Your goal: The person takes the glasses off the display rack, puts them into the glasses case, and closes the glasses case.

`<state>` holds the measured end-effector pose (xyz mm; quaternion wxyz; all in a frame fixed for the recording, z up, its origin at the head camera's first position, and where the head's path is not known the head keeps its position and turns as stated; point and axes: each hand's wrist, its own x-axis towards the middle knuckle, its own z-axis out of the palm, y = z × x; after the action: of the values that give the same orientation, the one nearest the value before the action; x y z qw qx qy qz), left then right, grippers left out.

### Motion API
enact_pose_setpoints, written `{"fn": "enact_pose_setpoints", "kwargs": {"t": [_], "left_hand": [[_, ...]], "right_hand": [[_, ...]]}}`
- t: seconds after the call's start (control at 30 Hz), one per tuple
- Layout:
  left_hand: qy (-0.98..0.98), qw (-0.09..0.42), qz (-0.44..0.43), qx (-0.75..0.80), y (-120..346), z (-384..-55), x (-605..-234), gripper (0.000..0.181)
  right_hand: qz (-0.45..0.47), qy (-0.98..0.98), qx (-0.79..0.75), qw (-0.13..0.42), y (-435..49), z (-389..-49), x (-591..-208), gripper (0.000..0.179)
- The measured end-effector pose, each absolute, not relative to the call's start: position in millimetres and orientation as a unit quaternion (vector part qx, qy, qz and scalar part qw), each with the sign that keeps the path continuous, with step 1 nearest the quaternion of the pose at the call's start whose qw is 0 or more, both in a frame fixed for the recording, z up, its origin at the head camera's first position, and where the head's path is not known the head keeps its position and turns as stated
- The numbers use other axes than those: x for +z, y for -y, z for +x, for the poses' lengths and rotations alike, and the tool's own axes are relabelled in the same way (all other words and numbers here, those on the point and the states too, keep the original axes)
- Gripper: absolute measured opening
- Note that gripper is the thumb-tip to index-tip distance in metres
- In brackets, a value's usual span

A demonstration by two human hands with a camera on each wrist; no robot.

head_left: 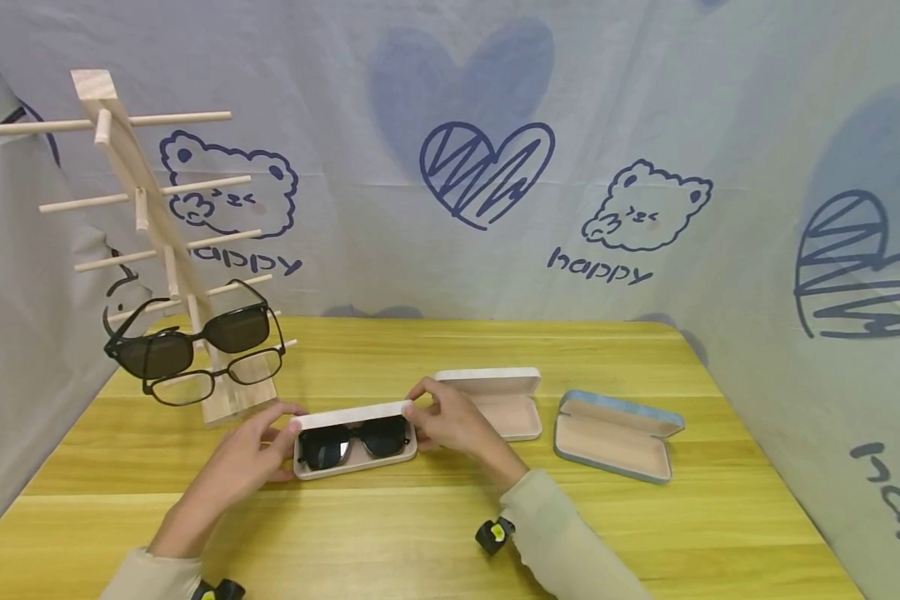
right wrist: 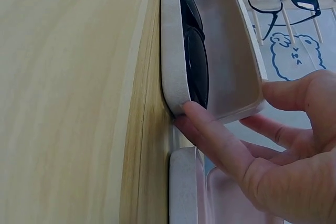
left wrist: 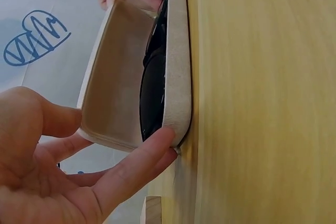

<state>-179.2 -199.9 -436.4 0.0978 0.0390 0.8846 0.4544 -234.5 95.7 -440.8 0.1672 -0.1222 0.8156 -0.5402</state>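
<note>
A pale glasses case (head_left: 354,413) lies lengthwise on the table with its lid partly raised. Inside it are dark sunglasses (head_left: 384,437), lenses facing the front. My left hand (head_left: 242,457) grips the case's left end; in the left wrist view its thumb is at the lid's edge and a fingertip rests against the base (left wrist: 178,72). At the opposite end my right hand (head_left: 456,422) holds the case the same way. The right wrist view shows that thumb on the lid rim (right wrist: 251,40) and a finger touching the corner of the base.
Close behind my right hand stands an open white case (head_left: 521,425) with a pinkish lining. Farther right is an open blue case (head_left: 607,461). A wooden display rack (head_left: 157,208) at the left carries black sunglasses (head_left: 236,331) and clear-lensed glasses (head_left: 183,389). Printed cloth hangs around the table.
</note>
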Motion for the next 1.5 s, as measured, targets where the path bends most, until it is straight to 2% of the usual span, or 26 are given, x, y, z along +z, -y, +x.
{"fn": "enact_pose_setpoints", "kwargs": {"t": [0.33, 1.03, 1.23, 1.5], "left_hand": [[-0.873, 0.101, 0.054, 0.474, 200.4, -178.2, -437.2, 0.032], [-0.874, 0.11, 0.077, 0.468, 200.0, -177.3, -435.3, 0.018], [-0.888, 0.107, 0.073, 0.442, 199.6, -177.3, -439.1, 0.022], [-0.897, 0.098, 0.065, 0.427, 199.8, -177.9, -441.0, 0.024]], "right_hand": [[-0.133, -0.834, -0.51, 0.161, -97.8, -233.6, -440.6, 0.015], [-0.172, -0.842, -0.489, 0.149, -101.5, -232.3, -444.0, 0.015], [-0.198, -0.891, -0.392, 0.118, -100.0, -227.0, -443.0, 0.009], [-0.185, -0.894, -0.39, 0.121, -96.4, -225.9, -442.9, 0.011]]}}
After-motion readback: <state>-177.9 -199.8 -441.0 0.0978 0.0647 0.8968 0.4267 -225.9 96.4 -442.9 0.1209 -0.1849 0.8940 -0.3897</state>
